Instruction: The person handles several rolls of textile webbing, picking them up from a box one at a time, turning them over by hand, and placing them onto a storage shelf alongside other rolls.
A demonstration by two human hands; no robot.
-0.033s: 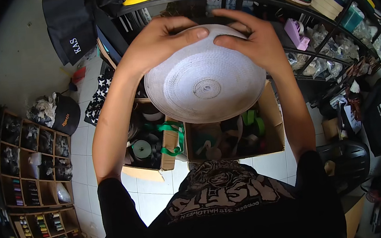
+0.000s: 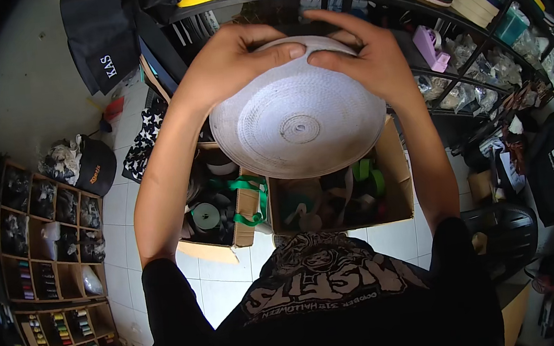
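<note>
A large, wide roll of white webbing (image 2: 304, 106), wound in a flat spiral with a few dingy marks, is held up in front of me above the boxes. My left hand (image 2: 244, 55) grips its upper left edge, thumb lying across the face and fingers behind it. On the upper right edge my right hand (image 2: 362, 49) holds it the same way, with the index finger lifted away from the rim. Both thumbs nearly meet near the top. The fingers behind the roll are partly hidden.
Below the roll stand two cardboard boxes (image 2: 396, 184) with rolls of tape and a green ribbon (image 2: 263, 201). A black shelf (image 2: 401, 1) at the back carries coloured webbing rolls and bagged goods. Wooden cubbies (image 2: 60, 290) with thread spools stand left; a black chair (image 2: 506, 236) is at right.
</note>
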